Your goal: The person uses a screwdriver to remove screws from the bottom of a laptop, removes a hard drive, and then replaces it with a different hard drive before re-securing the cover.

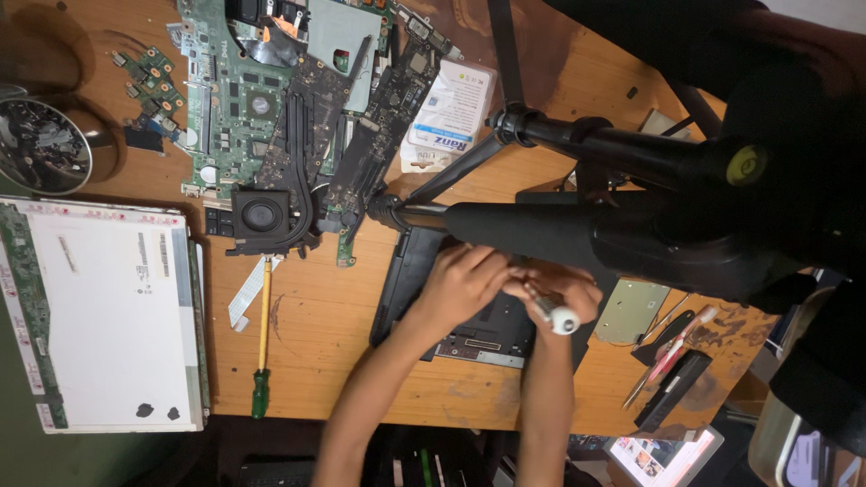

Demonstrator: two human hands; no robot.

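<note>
My left hand (462,284) rests on a black laptop base (492,335) lying on the wooden table (325,325), its fingers curled near the tip of the tool. My right hand (564,293) grips a screwdriver with a white handle end (563,319), held over the same base. Both hands meet just under a black tripod leg (523,230) that crosses above them and hides part of the base.
A green motherboard (244,99) with a black fan and heat pipe (263,215) lies at the back. Left is a laptop screen panel (108,311). A yellow and green screwdriver (262,347), a metal bowl (41,144), a white packet (451,113), a metal plate (631,311) and tools (672,356) lie around.
</note>
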